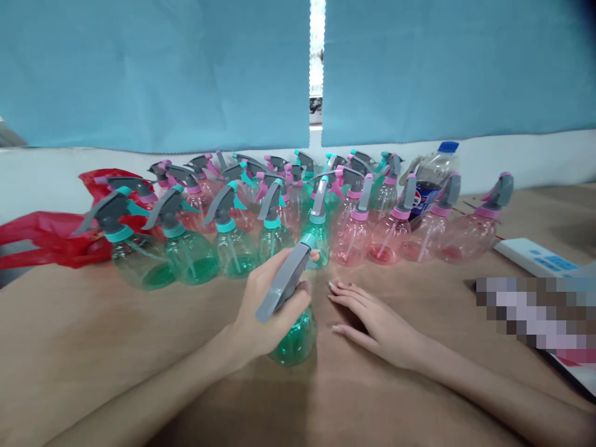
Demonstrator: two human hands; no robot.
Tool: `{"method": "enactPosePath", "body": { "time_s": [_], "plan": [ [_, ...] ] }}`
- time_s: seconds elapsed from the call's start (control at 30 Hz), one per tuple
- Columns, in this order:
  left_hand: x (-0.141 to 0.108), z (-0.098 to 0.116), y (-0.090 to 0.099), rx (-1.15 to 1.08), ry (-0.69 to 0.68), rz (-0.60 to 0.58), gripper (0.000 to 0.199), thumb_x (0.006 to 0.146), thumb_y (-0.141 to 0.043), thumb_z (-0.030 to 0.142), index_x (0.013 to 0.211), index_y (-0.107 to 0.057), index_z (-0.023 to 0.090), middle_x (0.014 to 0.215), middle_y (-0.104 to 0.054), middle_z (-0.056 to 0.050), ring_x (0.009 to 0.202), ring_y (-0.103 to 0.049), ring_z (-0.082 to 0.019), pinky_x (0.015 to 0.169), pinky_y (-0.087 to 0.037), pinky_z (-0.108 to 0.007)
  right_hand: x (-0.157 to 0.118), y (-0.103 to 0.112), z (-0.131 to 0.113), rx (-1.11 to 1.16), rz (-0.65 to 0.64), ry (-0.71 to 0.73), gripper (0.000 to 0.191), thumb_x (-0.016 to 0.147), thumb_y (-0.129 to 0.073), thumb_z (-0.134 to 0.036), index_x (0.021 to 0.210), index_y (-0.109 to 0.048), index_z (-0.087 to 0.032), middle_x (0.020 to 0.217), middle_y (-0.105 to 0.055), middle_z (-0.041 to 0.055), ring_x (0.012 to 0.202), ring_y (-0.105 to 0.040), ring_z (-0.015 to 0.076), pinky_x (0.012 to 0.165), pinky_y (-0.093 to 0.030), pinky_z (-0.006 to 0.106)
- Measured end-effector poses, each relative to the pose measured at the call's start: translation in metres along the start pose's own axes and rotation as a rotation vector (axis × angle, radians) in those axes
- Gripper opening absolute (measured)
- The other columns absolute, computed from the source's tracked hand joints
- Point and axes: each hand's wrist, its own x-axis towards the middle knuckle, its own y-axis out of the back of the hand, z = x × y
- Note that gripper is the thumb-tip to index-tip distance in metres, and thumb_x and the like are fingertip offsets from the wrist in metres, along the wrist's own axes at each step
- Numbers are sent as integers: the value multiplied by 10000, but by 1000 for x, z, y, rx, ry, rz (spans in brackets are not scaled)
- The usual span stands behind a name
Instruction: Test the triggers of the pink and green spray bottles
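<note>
My left hand [267, 310] is wrapped round the neck and trigger of a green spray bottle [294, 341] with a grey sprayer head, in the middle of the table. To its right, my right hand [377, 323] rests on the table, fingers apart and nothing in them. Behind my hands stand several spray bottles in rows. Green ones with teal collars, such as the green bottle [192, 261], are on the left; pink ones with pink collars, such as the pink bottle [385, 242], are on the right. Liquid shows at the bottom of many.
A red plastic bag [56, 239] lies at the left behind the bottles. At the back right stands a large soda bottle [426, 186] with a blue cap. A white device [535, 256] with blue keys and a pixelated item [535, 316] are at the right.
</note>
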Motion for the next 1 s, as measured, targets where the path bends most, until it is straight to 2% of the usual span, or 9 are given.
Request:
{"method": "enactPosePath", "body": {
  "time_s": [0.1,0.23,0.33,0.47,0.8,1.0],
  "plan": [
    [1,0,0,-4,7,9,297,767,-492,190,1045,-596,167,785,-599,-4,605,-498,-123,608,-453,-274,0,1,0,13,11,9,497,934,-519,-472,1341,-525,-187,1448,-493,124,1370,-413,281,1137,-333,530],
    [3,2,2,-2,-10,-38,253,759,-483,174,988,-590,175,686,-549,21,569,-479,-121,557,-422,-263,0,2,-1,7,3,1,503,935,-514,-474,1347,-521,-185,1452,-487,125,1375,-404,282,1140,-326,532],
    [3,0,4,5,-51,-74,254,739,-472,148,966,-586,160,724,-569,6,573,-486,-121,561,-422,-274,0,1,-1,7,6,-1,507,930,-524,-473,1352,-519,-191,1449,-492,122,1374,-405,284,1139,-328,532],
    [3,-4,6,-2,-26,-91,224,725,-473,129,924,-573,160,801,-594,-14,612,-508,-127,585,-435,-283,0,1,-1,12,7,2,506,925,-535,-470,1354,-519,-203,1449,-493,116,1373,-407,284,1137,-333,529],
    [5,1,8,20,-79,-77,132,718,-466,119,804,-553,167,689,-517,25,582,-464,-109,553,-399,-254,1,3,-1,-1,-7,-3,504,930,-525,-469,1344,-519,-182,1453,-485,131,1374,-407,279,1139,-327,534],
    [6,0,7,8,-103,-77,97,750,-472,120,805,-542,158,723,-526,23,574,-467,-101,579,-402,-264,1,3,-2,3,4,2,491,929,-530,-458,1339,-526,-189,1448,-490,134,1369,-414,283,1133,-338,530]
  ]
}}
